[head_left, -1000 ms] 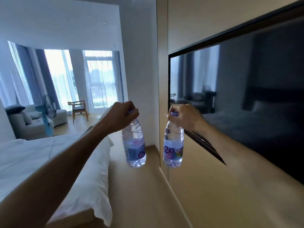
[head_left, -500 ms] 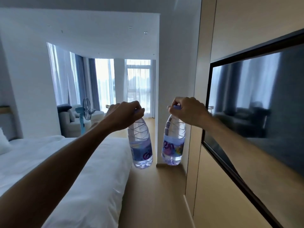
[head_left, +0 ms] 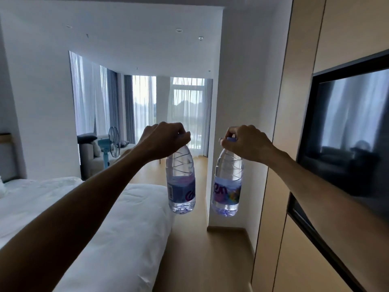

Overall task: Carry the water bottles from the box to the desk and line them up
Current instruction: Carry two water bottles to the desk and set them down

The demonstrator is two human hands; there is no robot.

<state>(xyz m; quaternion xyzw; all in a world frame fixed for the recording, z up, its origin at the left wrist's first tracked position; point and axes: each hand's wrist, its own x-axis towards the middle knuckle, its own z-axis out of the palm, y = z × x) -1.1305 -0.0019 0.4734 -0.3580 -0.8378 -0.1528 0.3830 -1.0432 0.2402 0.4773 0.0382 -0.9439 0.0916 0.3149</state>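
A white bed [head_left: 63,218] fills the space below and to the left of the left hand, its duvet corner reaching almost under the left bottle. A dark wall-mounted screen [head_left: 347,133] hangs to the right of the right hand, set in pale wood panelling [head_left: 280,186]; the right forearm crosses in front of its lower edge. Past both hands, tall curtained windows [head_left: 168,110] glow, and a sofa [head_left: 90,152] with a blue standing fan [head_left: 111,144] sits beyond the left forearm.

The left hand [head_left: 166,140] has its fingers curled round the cap of the left water bottle [head_left: 181,184], which hangs upright in the air below it. The right hand [head_left: 246,144] pinches the blue cap of the right water bottle [head_left: 227,186] the same way; that bottle tilts slightly. The two bottles hang near each other, apart, above the wooden floor [head_left: 200,260].
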